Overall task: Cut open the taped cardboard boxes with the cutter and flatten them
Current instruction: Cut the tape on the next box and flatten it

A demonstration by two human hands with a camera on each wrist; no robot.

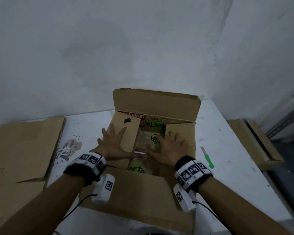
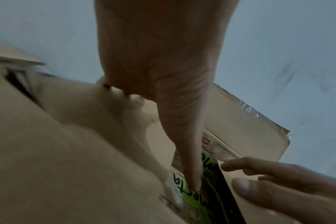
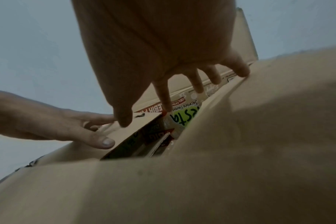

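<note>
Fingers spread, both hands (image 1: 114, 143) (image 1: 168, 146) on box (image 1: 136, 192) flaps | head-only: cutter (image 1: 207, 157)

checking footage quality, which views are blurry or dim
Head view: dim, wide-angle bend, right hand smeared by motion. Left wrist view: near cardboard box blurred, left hand shadowed. Right wrist view: foreground flap soft, print on the packs inside legible.

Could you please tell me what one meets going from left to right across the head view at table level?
flattened cardboard → left hand → right hand → green cutter → folded cardboard
</note>
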